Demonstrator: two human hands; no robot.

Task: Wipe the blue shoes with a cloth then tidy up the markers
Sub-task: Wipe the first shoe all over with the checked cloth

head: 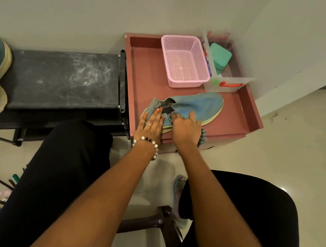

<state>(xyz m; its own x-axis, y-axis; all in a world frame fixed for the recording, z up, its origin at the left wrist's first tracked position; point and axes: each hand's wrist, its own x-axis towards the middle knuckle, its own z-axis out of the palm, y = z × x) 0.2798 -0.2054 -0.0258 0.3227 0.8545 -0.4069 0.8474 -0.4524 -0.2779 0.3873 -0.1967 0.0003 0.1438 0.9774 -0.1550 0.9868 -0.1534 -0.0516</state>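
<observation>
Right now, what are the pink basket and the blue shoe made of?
The pink basket looks like moulded plastic: its walls and floor are a stiff grid of tiny holes. The blue shoe seems soft, matte cloth, maybe canvas or suede, with a pale, likely rubber sole edge.

l hand (152, 120) flat on blue shoe (197, 104) heel; r hand (185, 128) grips cloth (202, 137) on its side, pink tray (236, 120).

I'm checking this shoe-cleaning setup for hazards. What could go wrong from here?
The blue shoe lies near the pink tray's front edge; a hard wipe by the right hand might push it off. The markers lie loose on the floor by the person's leg and could be stepped on.
</observation>
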